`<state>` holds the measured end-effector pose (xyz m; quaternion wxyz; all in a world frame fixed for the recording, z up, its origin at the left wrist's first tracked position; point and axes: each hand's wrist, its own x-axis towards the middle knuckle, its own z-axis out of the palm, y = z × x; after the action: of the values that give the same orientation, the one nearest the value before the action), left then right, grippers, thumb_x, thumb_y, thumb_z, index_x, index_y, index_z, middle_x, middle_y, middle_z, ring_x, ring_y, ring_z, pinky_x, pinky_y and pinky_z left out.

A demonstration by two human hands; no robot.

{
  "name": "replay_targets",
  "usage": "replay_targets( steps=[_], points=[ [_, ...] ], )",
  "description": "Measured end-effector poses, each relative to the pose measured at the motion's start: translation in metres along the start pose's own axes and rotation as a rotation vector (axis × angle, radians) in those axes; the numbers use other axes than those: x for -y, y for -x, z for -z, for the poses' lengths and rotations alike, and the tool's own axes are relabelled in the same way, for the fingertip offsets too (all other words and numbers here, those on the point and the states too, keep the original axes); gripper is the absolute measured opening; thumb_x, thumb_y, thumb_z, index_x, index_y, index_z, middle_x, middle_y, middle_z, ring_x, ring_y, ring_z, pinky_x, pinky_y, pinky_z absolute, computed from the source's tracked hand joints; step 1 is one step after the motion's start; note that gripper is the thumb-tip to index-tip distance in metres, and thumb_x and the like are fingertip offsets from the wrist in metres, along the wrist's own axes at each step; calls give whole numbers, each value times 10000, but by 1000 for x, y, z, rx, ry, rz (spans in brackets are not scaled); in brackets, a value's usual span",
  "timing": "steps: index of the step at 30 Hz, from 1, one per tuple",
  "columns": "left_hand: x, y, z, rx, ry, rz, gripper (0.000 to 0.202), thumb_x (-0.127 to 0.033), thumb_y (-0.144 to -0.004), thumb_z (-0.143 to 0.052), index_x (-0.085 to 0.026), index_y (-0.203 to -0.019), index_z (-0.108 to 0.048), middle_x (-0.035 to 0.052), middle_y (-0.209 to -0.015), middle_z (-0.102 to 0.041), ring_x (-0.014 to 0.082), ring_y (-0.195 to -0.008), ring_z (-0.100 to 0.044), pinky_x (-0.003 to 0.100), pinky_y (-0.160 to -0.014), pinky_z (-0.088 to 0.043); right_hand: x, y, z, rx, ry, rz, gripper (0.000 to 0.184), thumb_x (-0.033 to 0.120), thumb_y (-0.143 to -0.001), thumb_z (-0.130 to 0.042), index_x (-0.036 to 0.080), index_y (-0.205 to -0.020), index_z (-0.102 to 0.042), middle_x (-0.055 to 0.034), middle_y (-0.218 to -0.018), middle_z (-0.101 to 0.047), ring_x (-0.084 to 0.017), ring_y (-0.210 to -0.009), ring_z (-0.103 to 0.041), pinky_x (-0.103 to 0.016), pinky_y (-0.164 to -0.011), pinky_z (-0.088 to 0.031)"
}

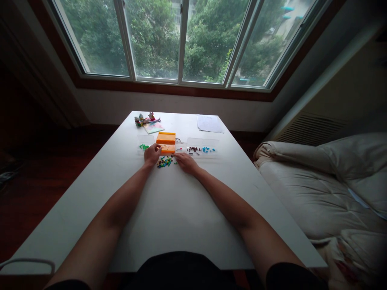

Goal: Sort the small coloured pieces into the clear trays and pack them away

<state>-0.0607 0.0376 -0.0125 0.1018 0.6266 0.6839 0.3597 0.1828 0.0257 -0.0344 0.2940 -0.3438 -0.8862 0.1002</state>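
Note:
An orange open case lies on the table with a few tiny bits in its near half. My left hand is at the case's left edge, thumb and fingers pinched together; anything between them is too small to make out. My right hand rests low near the case's front right corner, its fingertips drawn together beside a small dark piece. What the right fingers hold, if anything, cannot be seen. Between the hands lies a loose pile of small green, yellow, blue and dark pieces.
Clear trays hold green pieces on the left, brown pieces and blue pieces on the right. Farther back are small figurines, a colourful card and paper sheets on the white table. A padded beige seat stands right.

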Motion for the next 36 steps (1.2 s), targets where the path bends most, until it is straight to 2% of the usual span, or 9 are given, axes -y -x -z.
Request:
replay_targets(
  steps=[6,11,15,18,21,24,26,30,36],
  points=[
    [2,-2,2,-22,-5,34,270,-390,-948,-527,-247,-1080,-715,26,-844,-715,197,-790,-641,288,-715,-430,-3,-2,-3,48,32,-15,458,180,-963,-549,235,-1417,-570,-94,-1312,-667,-242,-1245,-577,-408,-1081,-439],
    [5,0,6,-43,-15,82,292,-379,-980,-482,-255,-1108,-712,53,-946,-746,219,-841,-649,303,-722,-429,-5,-1,-3,39,24,-6,440,213,-973,-546,218,-1413,-569,-104,-1309,-665,-245,-1230,-582,-405,-1077,-438],
    [1,3,8,-26,-53,65,290,-368,-977,-484,-245,-1101,-715,60,-959,-749,228,-858,-651,311,-741,-440,-4,-1,-2,49,15,-11,444,202,-961,-565,226,-1404,-575,-102,-1304,-669,-243,-1230,-585,-401,-1073,-440],
    [-8,6,7,8,-80,-43,279,-332,-963,-497,-234,-1096,-722,59,-970,-741,220,-882,-651,311,-787,-455,-1,-1,-1,26,-18,-10,428,184,-961,-555,229,-1385,-591,-95,-1295,-677,-233,-1222,-593,-394,-1073,-442],
    [-21,9,3,79,-104,-229,238,-292,-931,-537,-226,-1030,-743,67,-993,-725,220,-920,-635,322,-840,-461,-1,0,3,-69,-86,-66,396,166,-961,-535,234,-1341,-623,-76,-1248,-703,-221,-1179,-617,-384,-1049,-463],
    [-32,12,-1,161,-150,-396,186,-296,-893,-601,-224,-942,-765,82,-993,-712,252,-990,-602,362,-893,-456,-3,1,7,-173,-154,-156,348,191,-960,-536,235,-1282,-662,-57,-1124,-743,-208,-1041,-666,-355,-959,-512],
    [-37,16,-4,203,-180,-472,180,-300,-883,-625,-233,-952,-777,89,-1034,-710,278,-1050,-574,397,-933,-444,-4,2,9,-213,-192,-207,314,225,-960,-545,235,-1240,-685,-47,-1060,-754,-195,-933,-683,-334,-889,-536],
    [-42,23,-7,263,-210,-568,231,-288,-888,-624,-261,-1058,-778,93,-1113,-712,308,-1135,-534,454,-989,-415,-5,3,13,-229,-230,-269,288,241,-937,-566,242,-1184,-713,-28,-996,-759,-172,-832,-683,-304,-818,-549],
    [-44,26,-6,310,-236,-609,238,-281,-917,-576,-254,-1029,-785,98,-1077,-734,312,-1138,-532,476,-996,-394,-3,4,14,-230,-235,-276,285,231,-915,-575,240,-1155,-729,-17,-945,-758,-161,-793,-671,-285,-790,-538]
  ],
)
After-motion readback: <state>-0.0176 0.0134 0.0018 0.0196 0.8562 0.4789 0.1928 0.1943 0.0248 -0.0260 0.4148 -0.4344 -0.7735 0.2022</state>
